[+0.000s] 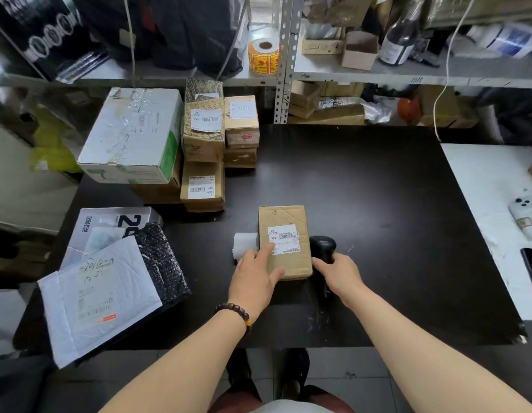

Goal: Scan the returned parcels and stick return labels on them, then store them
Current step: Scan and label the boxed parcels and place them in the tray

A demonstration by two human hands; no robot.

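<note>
A small brown cardboard parcel (285,222) with a white barcode label lies flat on the black table (378,204), near its front middle. My left hand (256,281) rests on the parcel's near left corner, fingers straight, forefinger touching the label. A white label roll (244,244) lies just left of the parcel, partly behind my hand. My right hand (337,274) grips the handle of a black barcode scanner (323,244), which sits right against the parcel's right side.
Stacked brown boxes (203,144) and a large white box (130,135) stand at the table's back left. A white padded mailer (101,296), black bubble bag (163,257) and grey box lie front left. A white side table (491,180) with phones stands right. Shelves hold an orange sticker roll (263,56).
</note>
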